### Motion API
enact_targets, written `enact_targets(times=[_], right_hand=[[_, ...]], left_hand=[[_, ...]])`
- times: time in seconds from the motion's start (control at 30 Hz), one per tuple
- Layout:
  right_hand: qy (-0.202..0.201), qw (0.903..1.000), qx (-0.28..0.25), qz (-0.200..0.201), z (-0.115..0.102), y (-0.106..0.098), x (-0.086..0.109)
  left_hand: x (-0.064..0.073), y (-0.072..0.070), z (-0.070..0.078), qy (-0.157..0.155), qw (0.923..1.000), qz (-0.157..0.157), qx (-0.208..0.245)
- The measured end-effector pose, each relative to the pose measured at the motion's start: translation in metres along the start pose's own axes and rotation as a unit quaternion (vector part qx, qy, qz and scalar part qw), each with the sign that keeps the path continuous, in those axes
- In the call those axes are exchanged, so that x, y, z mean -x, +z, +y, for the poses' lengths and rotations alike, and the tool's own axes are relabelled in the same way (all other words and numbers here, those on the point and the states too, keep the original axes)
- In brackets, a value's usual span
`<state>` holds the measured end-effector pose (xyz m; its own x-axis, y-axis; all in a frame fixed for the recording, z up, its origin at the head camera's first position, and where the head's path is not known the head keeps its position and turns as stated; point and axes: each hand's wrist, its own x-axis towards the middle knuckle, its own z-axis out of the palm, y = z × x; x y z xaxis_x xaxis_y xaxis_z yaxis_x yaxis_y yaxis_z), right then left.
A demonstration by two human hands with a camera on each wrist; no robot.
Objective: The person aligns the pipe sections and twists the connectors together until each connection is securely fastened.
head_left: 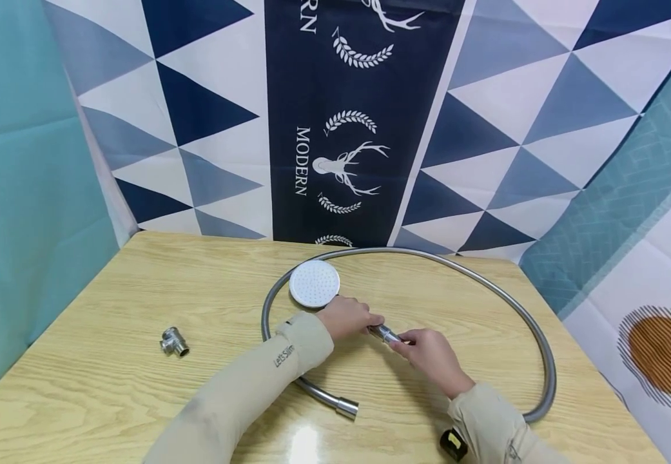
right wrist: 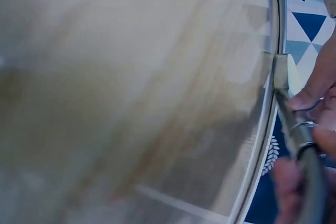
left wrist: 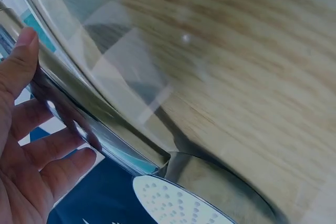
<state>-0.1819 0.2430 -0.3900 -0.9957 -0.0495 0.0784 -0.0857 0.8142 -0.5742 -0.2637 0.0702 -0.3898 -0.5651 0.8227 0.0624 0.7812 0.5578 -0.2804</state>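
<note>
A chrome shower head [head_left: 314, 283] with a round white spray face lies tilted over the table in the head view. My left hand [head_left: 347, 317] grips its handle [left wrist: 79, 108], fingers wrapped around the chrome in the left wrist view. At the handle's lower end, my right hand [head_left: 430, 357] pinches the joint between handle and hose. The right wrist view shows the grey shower hose [right wrist: 313, 192] running in line with the handle there, with fingers on both sides. The hose's other end, a metal cone nut [head_left: 347, 407], lies loose on the table below my left forearm.
A small chrome valve fitting [head_left: 174, 341] lies on the left of the wooden table [head_left: 103, 290]. The hose loops wide around the back and right side. A small black box [head_left: 454, 444] with a yellow mark sits at my right sleeve. Patterned curtains [head_left: 213, 116] hang behind the table.
</note>
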Motion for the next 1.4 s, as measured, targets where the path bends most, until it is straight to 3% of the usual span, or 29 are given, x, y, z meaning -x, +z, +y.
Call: enact_targets(times=[0.13,0.3,0.6,1.1,1.4], right_hand=[[-0.027,0.9976,0.063,-0.005,-0.004,-0.003,-0.002],[-0.044,0.9945,0.095,0.005,-0.005,-0.003,-0.005],[-0.029,0.9933,0.112,0.002,-0.005,0.0,-0.009],[0.004,0.9908,0.131,-0.034,-0.005,0.004,-0.011],[0.0,0.9858,0.16,-0.051,-0.006,0.003,-0.011]], left_hand=[[-0.004,0.0,0.002,0.002,0.9999,-0.011,-0.007],[-0.008,-0.001,0.001,0.004,0.9999,-0.016,-0.004],[-0.013,0.004,-0.001,0.016,0.9997,-0.016,-0.009],[-0.015,0.0,0.001,0.036,0.9985,-0.041,0.003],[-0.011,-0.005,-0.004,0.019,0.9959,-0.065,0.06]])
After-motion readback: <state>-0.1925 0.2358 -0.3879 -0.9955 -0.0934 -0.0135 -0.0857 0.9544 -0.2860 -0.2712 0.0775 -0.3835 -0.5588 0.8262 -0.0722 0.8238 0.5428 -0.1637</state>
